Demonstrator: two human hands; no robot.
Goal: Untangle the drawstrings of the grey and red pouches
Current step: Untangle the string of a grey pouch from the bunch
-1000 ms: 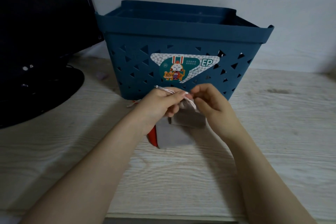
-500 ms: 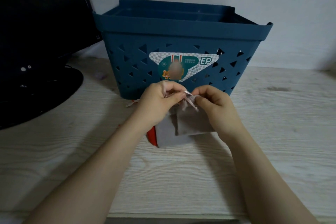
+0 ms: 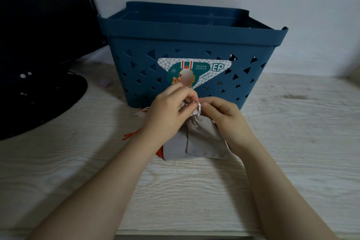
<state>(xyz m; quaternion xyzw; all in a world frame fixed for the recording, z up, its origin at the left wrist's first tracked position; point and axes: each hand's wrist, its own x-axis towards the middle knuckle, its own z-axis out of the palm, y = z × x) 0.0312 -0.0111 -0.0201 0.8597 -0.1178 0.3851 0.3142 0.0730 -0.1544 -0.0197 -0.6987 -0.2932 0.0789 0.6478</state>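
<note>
Left hand and right hand: together, pinching twisted drawstrings above grey pouch; red pouch beneath it; blue basket directly behind; tabletop under.

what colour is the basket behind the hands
Dark blue basket, with triangular cut-outs; seen in the head view.

Home desk, monitor, blue storage basket

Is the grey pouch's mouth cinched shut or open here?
Cinched: the grey pouch narrows to a gathered neck where both hands pinch the twisted drawstrings.
</note>
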